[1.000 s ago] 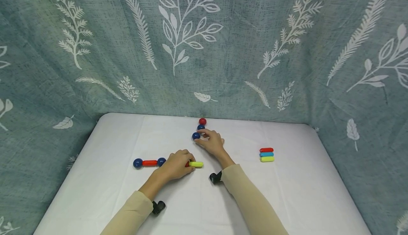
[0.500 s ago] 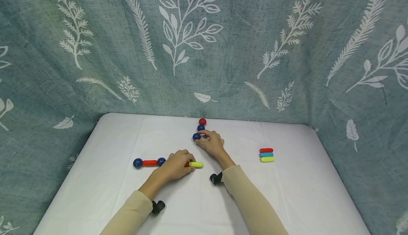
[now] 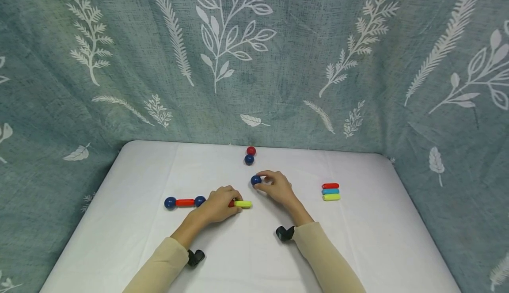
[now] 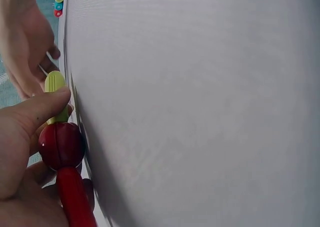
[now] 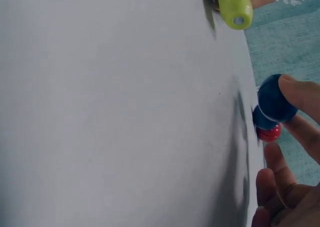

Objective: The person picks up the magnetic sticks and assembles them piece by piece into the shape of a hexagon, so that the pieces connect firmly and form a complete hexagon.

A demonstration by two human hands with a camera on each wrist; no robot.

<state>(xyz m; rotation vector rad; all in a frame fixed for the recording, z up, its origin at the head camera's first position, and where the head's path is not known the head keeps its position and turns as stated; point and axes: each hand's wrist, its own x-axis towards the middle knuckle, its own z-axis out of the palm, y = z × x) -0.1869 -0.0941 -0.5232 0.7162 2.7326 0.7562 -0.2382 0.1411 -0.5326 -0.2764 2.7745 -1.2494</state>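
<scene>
My left hand (image 3: 220, 203) holds a row of joined toy rods and balls on the white table. Its thumb and fingers pinch the yellow-green rod (image 4: 55, 82), joined to a red ball (image 4: 61, 144) and a red rod (image 4: 74, 197). Out of the left end of the row, past the hand, come a blue ball (image 3: 200, 201), another red rod (image 3: 184, 203) and an end blue ball (image 3: 170, 203). The hand hides the middle. Up and right of the rod's free end, my right hand (image 3: 280, 190) pinches a loose blue ball (image 5: 275, 98) between thumb and finger.
Near the table's back edge a blue ball (image 3: 249, 159) and a red ball (image 3: 251, 150) sit close together. To the right lie a red rod (image 3: 331, 186), a light-blue rod (image 3: 331, 191) and a yellow-green rod (image 3: 332, 197), side by side. A patterned curtain (image 3: 294, 120) hangs behind.
With the blue ball in its fingers, my right hand has drawn away from the two balls at the back, toward me and slightly right. The left hand keeps its place on the row.
</scene>
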